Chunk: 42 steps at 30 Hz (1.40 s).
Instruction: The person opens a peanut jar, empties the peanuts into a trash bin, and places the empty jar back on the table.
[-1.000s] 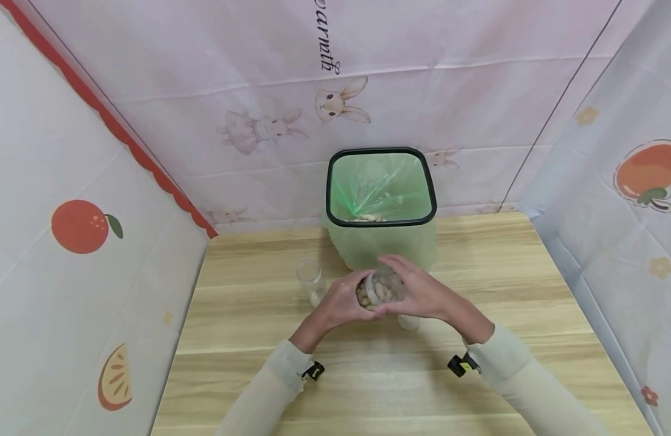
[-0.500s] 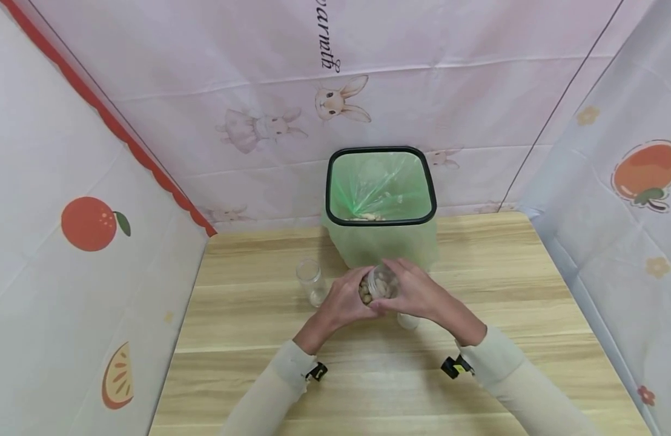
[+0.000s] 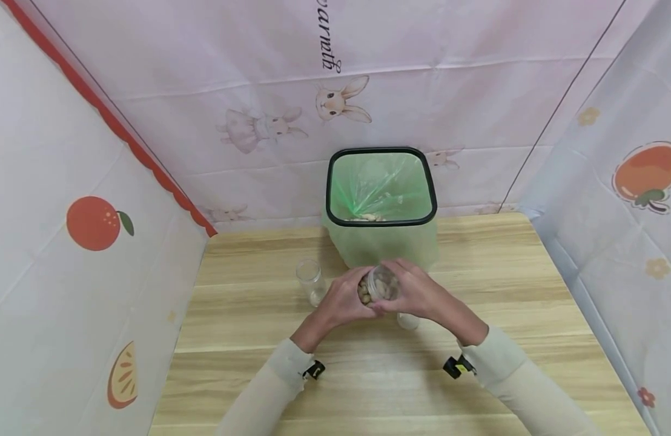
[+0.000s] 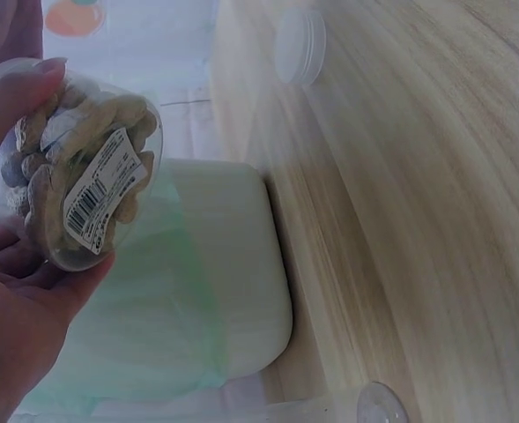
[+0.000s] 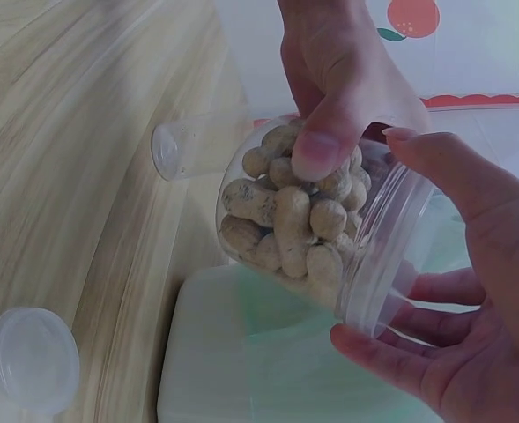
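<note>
Jar (image 5: 307,231), clear, tilted and barcode-labelled, holds tan peanuts (image 5: 250,201) in their shells.

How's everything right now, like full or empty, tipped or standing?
Peanut jar: tilted, held up, peanuts inside; can't tell if capped.
Tall jar: standing, looks empty.
Lid: lying flat on the table.
Bin: standing, open, lined with a green bag.
Left hand: gripping the peanut jar.
Right hand: gripping its rim end.

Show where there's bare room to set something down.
Free: the table between the bin and its right edge; left of the clear jar; between the sleeves. Crowded: the middle, where the left hand and right hand hold the peanut jar near the bin, clear jar and round lid.
</note>
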{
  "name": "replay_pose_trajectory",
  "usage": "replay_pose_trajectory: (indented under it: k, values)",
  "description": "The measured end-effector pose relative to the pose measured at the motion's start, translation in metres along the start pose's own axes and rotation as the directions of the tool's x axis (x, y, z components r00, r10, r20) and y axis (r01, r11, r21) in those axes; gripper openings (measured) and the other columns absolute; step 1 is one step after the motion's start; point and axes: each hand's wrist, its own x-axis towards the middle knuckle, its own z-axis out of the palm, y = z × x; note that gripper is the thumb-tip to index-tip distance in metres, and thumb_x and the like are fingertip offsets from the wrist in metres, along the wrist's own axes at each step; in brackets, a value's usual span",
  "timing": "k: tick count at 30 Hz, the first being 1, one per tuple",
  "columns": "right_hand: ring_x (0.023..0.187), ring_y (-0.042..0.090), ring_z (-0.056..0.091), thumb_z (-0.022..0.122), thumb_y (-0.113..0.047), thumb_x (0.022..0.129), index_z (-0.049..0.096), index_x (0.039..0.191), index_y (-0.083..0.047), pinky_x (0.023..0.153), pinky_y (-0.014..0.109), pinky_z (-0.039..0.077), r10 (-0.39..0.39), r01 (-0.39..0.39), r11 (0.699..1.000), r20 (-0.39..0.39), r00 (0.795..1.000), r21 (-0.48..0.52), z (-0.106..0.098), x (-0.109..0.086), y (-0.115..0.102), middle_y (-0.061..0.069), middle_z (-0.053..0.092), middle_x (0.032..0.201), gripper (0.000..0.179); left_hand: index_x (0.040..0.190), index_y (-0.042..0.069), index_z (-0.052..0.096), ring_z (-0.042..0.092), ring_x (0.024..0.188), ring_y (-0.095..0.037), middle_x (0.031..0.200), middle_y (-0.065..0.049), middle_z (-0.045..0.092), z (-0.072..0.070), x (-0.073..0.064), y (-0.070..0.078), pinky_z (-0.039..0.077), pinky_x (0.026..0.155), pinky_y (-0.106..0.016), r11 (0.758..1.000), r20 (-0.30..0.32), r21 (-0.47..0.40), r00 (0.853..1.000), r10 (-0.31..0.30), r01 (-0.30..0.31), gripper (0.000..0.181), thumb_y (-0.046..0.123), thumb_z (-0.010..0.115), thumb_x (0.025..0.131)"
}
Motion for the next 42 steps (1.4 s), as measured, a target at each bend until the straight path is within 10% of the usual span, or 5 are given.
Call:
replay_pose_trajectory:
  k: [19, 42]
  values:
    - [0.122, 0.035, 0.064, 0.094, -0.043, 0.071, 0.058, 0.141, 0.002, 0.100, 0.048, 0.058, -0.176, 0.175, 0.981, -0.007, 0.984, -0.085, -0.003, -0.002, 0.004, 0.020, 0.063, 0.133, 0.091, 0.141, 0.007, 0.059, 0.069, 0.118, -0.021, 0.135, -0.009, 0.069, -0.012, 0.002, 0.001, 0.060, 0.095, -0.036, 0.998, 0.088, -0.054, 0.996, -0.023, 0.028, 0.092, 0.042, 0.097, 0.065]
    - [0.128, 0.042, 0.060, 0.085, -0.062, 0.075, 0.045, 0.151, 0.003, 0.100, 0.058, 0.055, 0.164, -0.167, 0.985, 0.045, 0.985, 0.052, -0.001, 0.001, -0.002, 0.028, 0.057, 0.145, 0.109, 0.143, 0.001, 0.055, 0.065, 0.126, -0.029, 0.139, -0.015, 0.065, 0.000, 0.002, 0.002, 0.057, 0.104, -0.041, 0.994, -0.026, 0.109, 0.999, 0.018, -0.015, 0.084, 0.044, 0.086, 0.079]
